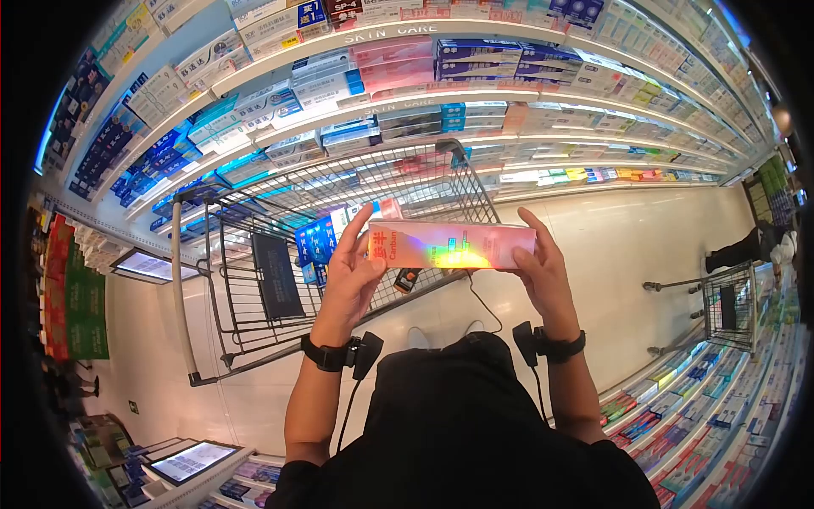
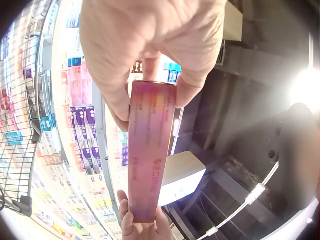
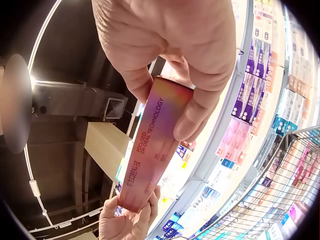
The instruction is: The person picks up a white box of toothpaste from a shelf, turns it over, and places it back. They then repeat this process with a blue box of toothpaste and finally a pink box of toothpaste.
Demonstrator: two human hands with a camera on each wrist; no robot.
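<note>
A shiny pink toothpaste box [image 1: 449, 246] with red lettering and a rainbow sheen is held level in front of the body in the head view. My left hand [image 1: 349, 276] grips its left end, thumb on the near face. At the other end, my right hand [image 1: 547, 280] pinches it the same way. The left wrist view shows the long narrow side of the box [image 2: 149, 155] between thumb and fingers. In the right wrist view, printed words run along the box [image 3: 155, 145], and the left hand [image 3: 130, 220] supports its far end.
A wire shopping cart [image 1: 280, 293] stands close on the left, with blue boxes [image 1: 317, 246] inside. Shelves [image 1: 398, 34] packed with boxed goods curve across the front. Another cart [image 1: 729, 310] is on the right, beside a person in dark clothes [image 1: 750, 250]. Low racks [image 1: 695, 399] lie behind right.
</note>
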